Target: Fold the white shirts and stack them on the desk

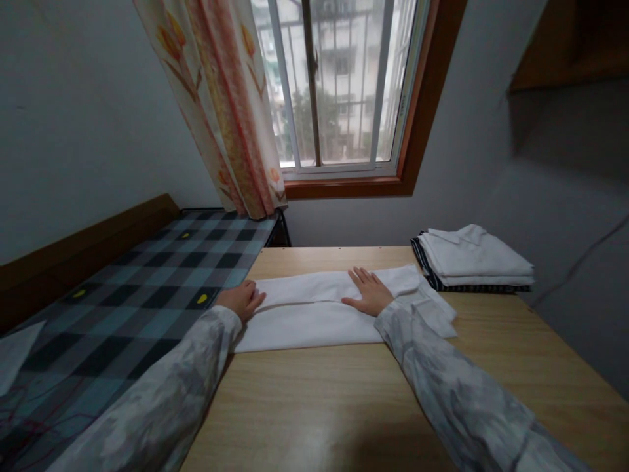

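A white garment [314,314], folded into a long strip, lies across the wooden table [344,406]. My left hand [242,299] is at the strip's left end, fingers curled over the cloth edge. My right hand [367,290] rests flat on the middle of the strip, fingers stretched out and spread. Both arms wear pale patterned sleeves.
A stack of folded clothes [474,259], white ones over a dark striped one, sits at the table's back right. A bed with a checked cover [122,308] adjoins the table's left side. A window with a floral curtain [221,105] is behind. Grey walls stand close on the right.
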The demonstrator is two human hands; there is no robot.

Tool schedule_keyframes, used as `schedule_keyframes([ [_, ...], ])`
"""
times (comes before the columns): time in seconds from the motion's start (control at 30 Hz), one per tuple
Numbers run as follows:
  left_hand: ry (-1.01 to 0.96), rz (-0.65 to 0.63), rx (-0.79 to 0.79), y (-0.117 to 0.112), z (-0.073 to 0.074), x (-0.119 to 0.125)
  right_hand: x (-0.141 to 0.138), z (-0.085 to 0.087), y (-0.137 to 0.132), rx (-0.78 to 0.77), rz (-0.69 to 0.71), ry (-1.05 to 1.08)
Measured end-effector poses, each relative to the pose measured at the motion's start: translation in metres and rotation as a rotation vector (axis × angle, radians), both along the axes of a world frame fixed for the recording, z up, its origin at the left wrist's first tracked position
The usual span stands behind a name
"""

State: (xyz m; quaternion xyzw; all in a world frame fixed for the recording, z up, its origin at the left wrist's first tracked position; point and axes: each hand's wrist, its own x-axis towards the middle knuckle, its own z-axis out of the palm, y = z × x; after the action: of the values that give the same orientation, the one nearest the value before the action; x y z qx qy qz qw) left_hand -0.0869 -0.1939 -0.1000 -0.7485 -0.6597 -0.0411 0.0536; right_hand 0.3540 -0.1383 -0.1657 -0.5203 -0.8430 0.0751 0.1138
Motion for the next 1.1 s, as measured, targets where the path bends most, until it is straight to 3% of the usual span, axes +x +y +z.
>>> schedule_keyframes([
  [0.1, 0.094, 0.171, -0.045, 0.011, 0.000, 0.008, 0.005, 0.002, 0.003, -0.016, 0.050, -0.013],
  [0.2, 0.087, 0.208, -0.021, 0.016, 0.002, 0.017, 0.007, 0.005, 0.003, -0.026, 0.068, -0.023],
  [0.3, 0.035, 0.115, 0.038, 0.014, 0.005, 0.033, 0.007, 0.007, -0.001, 0.004, 0.062, -0.003],
  [0.37, -0.004, -0.047, 0.046, 0.012, 0.003, 0.050, 0.007, 0.009, -0.005, 0.070, 0.075, 0.041],
  [0.43, -0.046, -0.230, 0.014, 0.010, -0.003, 0.066, 0.008, 0.013, -0.010, 0.154, 0.140, 0.105],
  [0.5, -0.089, -0.331, -0.038, 0.008, -0.015, 0.077, 0.008, 0.017, -0.014, 0.206, 0.248, 0.164],
  [0.63, -0.111, -0.317, -0.109, 0.007, -0.040, 0.081, 0.007, 0.023, -0.019, 0.192, 0.374, 0.187],
  [0.77, -0.092, -0.282, -0.104, 0.008, -0.051, 0.077, 0.011, 0.023, -0.021, 0.171, 0.423, 0.183],
  [0.9, -0.069, -0.189, -0.132, 0.012, -0.044, 0.071, 0.019, 0.024, -0.025, 0.161, 0.486, 0.209],
  [1.0, -0.025, -0.164, -0.190, 0.021, -0.027, 0.072, 0.019, 0.029, -0.032, 0.156, 0.515, 0.236],
  [1.1, 0.049, -0.190, -0.162, 0.032, -0.007, 0.090, 0.012, 0.041, -0.035, 0.124, 0.431, 0.297],
])
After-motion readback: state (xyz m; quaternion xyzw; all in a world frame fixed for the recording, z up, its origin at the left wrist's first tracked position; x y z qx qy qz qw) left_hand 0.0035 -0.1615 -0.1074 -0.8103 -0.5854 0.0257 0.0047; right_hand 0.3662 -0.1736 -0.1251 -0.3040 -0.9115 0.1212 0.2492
